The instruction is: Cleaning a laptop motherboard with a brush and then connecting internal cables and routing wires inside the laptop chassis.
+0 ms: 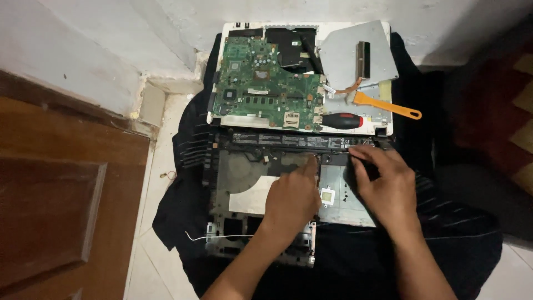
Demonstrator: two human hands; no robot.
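An opened laptop chassis [244, 186] lies on a dark cloth [189, 139] on the floor. My left hand [291, 197] rests on its middle, index finger pointing at a spot just below the long black battery bar [288, 140]. My right hand [386, 186] touches the right end of that bar, fingers bent on the chassis edge. Beyond them a green motherboard [261, 83] sits on the white laptop lid [383, 129].
A silver drive cover [344, 53], an orange pry tool [386, 105] and a red-and-black screwdriver [341, 120] lie at the back right. A wooden door [61, 194] stands at left, a white wall [111, 44] behind, a patterned rug [511, 111] at right.
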